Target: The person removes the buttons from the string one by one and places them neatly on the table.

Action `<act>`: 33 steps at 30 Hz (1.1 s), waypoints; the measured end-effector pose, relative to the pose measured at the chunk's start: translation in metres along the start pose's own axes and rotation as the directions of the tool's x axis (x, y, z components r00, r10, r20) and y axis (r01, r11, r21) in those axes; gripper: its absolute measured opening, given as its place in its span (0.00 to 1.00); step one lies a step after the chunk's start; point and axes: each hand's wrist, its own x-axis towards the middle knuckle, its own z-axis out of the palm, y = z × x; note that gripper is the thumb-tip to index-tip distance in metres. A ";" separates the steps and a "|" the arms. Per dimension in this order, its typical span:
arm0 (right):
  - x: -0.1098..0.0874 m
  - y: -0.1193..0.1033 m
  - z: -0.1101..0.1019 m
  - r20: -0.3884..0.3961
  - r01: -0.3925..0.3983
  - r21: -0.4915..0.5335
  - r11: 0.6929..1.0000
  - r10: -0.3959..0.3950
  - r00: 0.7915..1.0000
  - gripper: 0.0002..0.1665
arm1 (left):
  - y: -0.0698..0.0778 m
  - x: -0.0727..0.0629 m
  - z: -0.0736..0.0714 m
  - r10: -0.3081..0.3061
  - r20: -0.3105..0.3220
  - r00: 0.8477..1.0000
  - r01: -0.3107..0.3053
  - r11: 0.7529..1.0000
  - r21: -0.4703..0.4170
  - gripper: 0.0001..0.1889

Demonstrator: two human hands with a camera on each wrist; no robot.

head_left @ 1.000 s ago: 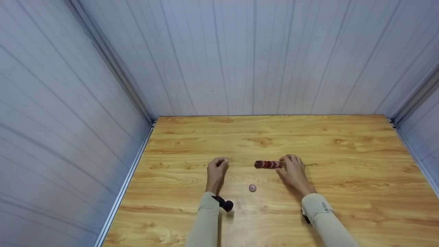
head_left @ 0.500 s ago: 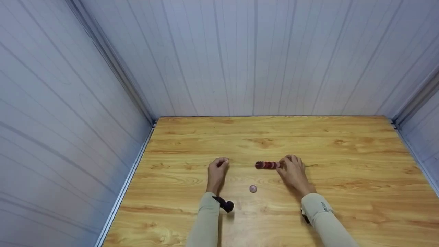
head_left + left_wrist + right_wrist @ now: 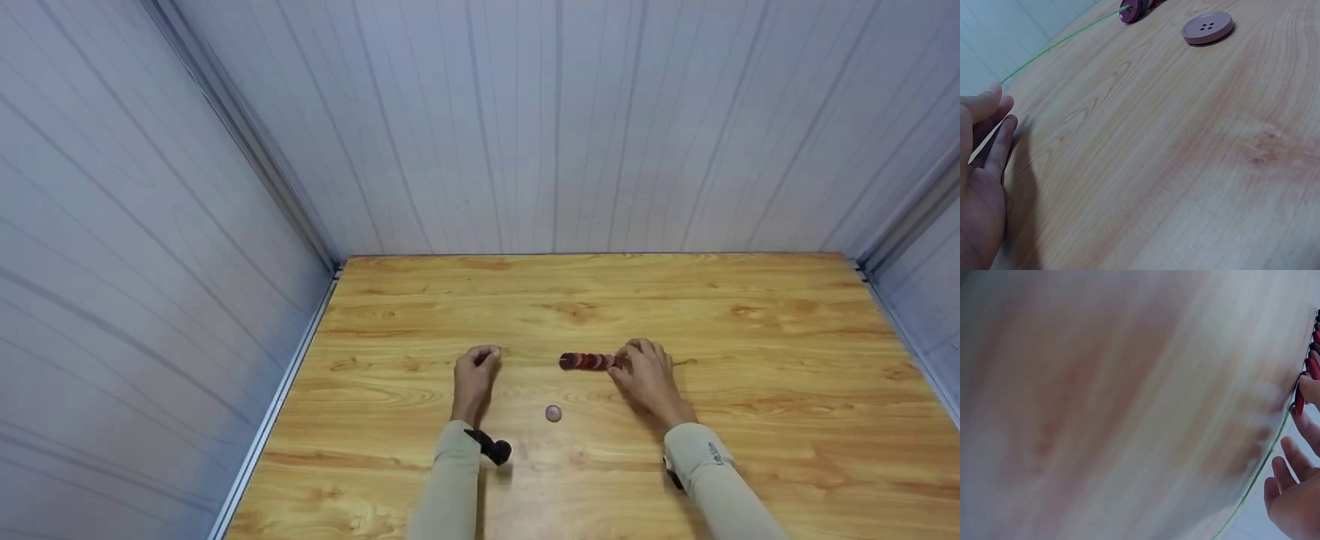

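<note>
A green string point(image 3: 1049, 50) runs from my left hand point(image 3: 474, 379), whose thumb and finger pinch its end, into the holes of a dark red button point(image 3: 1130, 10). That button heads a row of red, pink and maroon buttons point(image 3: 585, 361) threaded face to face on the string. My right hand point(image 3: 649, 381) pinches the button at the row's right end between thumb and forefinger; its other fingers spread apart in the right wrist view. Beyond them the string's tail point(image 3: 1258, 471) trails off. A loose pinkish four-hole button point(image 3: 1207, 27) lies flat on the table between the hands.
The wood-grain table point(image 3: 390, 300) meets pale panel walls point(image 3: 525, 135) at its back and sides. A black wrist-worn device point(image 3: 495, 450) juts from the left sleeve over the table.
My right hand has shifted slightly to the right, and the row of buttons has moved a little that way too. My left hand stays nearly still, still pinching the string.
</note>
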 end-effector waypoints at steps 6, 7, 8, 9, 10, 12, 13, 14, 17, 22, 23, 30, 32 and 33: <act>0.000 0.001 -0.005 0.014 -0.018 0.000 1.000 0.018 1.000 0.15 | 0.001 0.000 -0.001 0.024 0.020 1.000 -0.023 0.999 -0.030 0.09; 0.000 0.001 -0.005 0.017 -0.019 -0.003 1.000 0.019 1.000 0.15 | 0.001 0.000 -0.001 0.027 0.021 0.999 -0.027 0.999 -0.030 0.09; 0.000 0.001 -0.006 0.021 -0.020 -0.006 1.000 0.020 1.000 0.15 | 0.001 0.000 -0.001 0.033 0.021 0.999 -0.032 0.999 -0.030 0.09; 0.000 0.002 -0.006 0.023 -0.020 -0.009 1.000 0.020 1.000 0.15 | 0.001 0.000 -0.001 0.033 0.021 0.999 -0.032 0.999 -0.028 0.09; 0.000 0.002 -0.007 0.025 -0.020 -0.009 1.000 0.020 0.999 0.15 | 0.001 0.000 -0.001 0.031 0.021 0.999 -0.031 0.999 -0.027 0.09; 0.000 0.003 -0.007 0.025 -0.019 -0.015 1.000 0.020 0.999 0.15 | 0.001 0.000 -0.001 0.026 0.020 0.999 -0.026 0.999 -0.026 0.09; -0.001 0.004 -0.008 0.026 -0.019 -0.017 1.000 0.019 0.999 0.15 | 0.001 -0.001 -0.001 0.021 0.022 1.000 -0.021 0.999 -0.027 0.09; -0.001 0.004 -0.008 0.024 -0.020 -0.019 1.000 0.020 1.000 0.15 | 0.001 -0.001 -0.001 0.018 0.023 1.000 -0.017 0.999 -0.029 0.10; -0.001 0.005 -0.009 0.026 -0.022 -0.018 1.000 0.022 0.999 0.15 | 0.001 -0.001 -0.001 0.009 0.026 1.000 -0.008 0.999 -0.036 0.10; -0.003 0.007 -0.012 0.023 -0.021 -0.004 1.000 0.021 1.000 0.16 | 0.001 -0.001 -0.001 0.013 0.023 1.000 -0.012 0.999 -0.044 0.10; -0.003 0.007 -0.013 0.019 -0.020 -0.002 1.000 0.020 1.000 0.16 | 0.001 -0.001 -0.001 0.015 0.021 1.000 -0.014 0.999 -0.044 0.10; -0.004 0.010 -0.014 -0.007 -0.017 -0.003 1.000 0.017 1.000 0.15 | 0.000 -0.002 -0.001 0.004 0.024 1.000 -0.002 0.999 -0.052 0.10; -0.004 0.011 -0.014 -0.009 -0.022 -0.011 1.000 0.022 1.000 0.15 | 0.000 -0.002 -0.001 0.006 0.023 1.000 -0.005 0.999 -0.043 0.10; -0.004 0.012 -0.015 -0.008 -0.025 -0.013 1.000 0.025 1.000 0.15 | 0.000 -0.002 -0.001 0.009 0.022 1.000 -0.008 0.999 -0.035 0.10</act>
